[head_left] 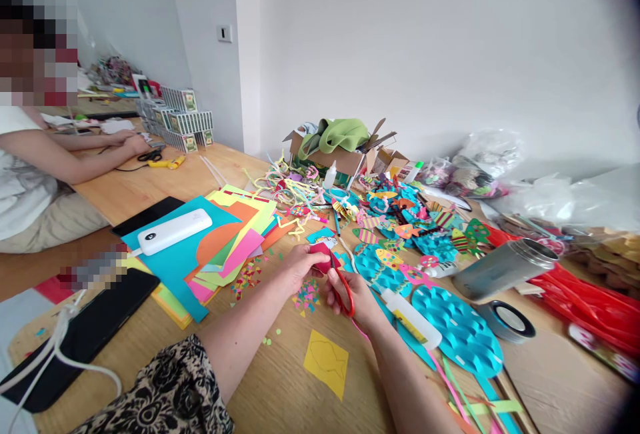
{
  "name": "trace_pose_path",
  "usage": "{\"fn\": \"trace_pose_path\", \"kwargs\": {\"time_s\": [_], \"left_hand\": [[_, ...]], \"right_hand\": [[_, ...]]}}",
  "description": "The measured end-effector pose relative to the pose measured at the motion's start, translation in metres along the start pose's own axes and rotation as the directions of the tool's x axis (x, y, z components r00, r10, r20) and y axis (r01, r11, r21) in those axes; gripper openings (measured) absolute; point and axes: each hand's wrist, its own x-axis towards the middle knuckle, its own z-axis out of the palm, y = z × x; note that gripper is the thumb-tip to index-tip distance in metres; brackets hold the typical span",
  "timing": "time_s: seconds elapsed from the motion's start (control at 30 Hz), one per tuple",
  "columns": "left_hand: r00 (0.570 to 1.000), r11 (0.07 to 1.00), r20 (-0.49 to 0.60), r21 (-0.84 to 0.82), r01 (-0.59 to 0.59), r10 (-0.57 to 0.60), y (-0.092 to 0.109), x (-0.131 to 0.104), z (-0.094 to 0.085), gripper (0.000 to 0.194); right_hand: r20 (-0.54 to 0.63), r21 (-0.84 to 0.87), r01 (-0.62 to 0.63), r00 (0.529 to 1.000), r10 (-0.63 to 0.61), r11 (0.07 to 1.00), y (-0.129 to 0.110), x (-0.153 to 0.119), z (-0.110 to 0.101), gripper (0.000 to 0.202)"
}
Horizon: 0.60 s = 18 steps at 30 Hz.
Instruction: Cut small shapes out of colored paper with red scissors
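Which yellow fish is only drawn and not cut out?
The one on the plain yellow square, nearest the camera. It's just a thin outline; the spotted yellow fish farther back is cut out.

Pixel blocks blur the co-worker's head (30,47); the bottom edge crops the patterned sleeve (167,391)

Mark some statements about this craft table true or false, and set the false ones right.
1. The left hand holds red paper. True.
2. The scissors in the right hand have blue handles. False: their handles are red.
3. The fish on the yellow sheet has already been cut out. False: it is only drawn in outline.
4. The white device lies on a blue sheet. True.
5. The metal bottle has its lid on. False: its mouth is open.
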Motion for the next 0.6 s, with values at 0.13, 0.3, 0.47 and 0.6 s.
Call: {"fn": "trace_pose_path", "kwargs": {"time_s": [0.13, 0.3, 0.47, 0.6], "left_hand": [[1.0, 1.0, 0.001, -0.015, -0.012, 0.012, 0.0, -0.0002, 0.0006, 0.023], [1.0, 0.999, -0.022, -0.028, -0.018, 0.017, -0.0013, 0.0015, 0.0003, 0.024], [1.0, 1.0, -0.014, -0.023, -0.014, 0.014, -0.0009, 0.0012, 0.0005, 0.022], [1.0, 1.0, -0.016, -0.014, -0.017, 0.017, 0.0004, -0.0002, 0.0011, 0.021]], "right_hand": [[-0.007, 0.004, -0.005, 1.0, 0.005, 1.0, 0.0006, 0.0004, 0.0001, 0.057], [-0.008, 0.003, -0.015, 1.0, 0.015, 1.0, 0.0015, 0.001, 0.0003, 0.058], [0.004, 0.016, -0.012, 1.0, 0.012, 1.0, 0.0011, 0.0003, 0.0005, 0.057], [0.012, 0.024, -0.01, 1.0, 0.009, 1.0, 0.0032, 0.001, 0.0002, 0.058]]}}
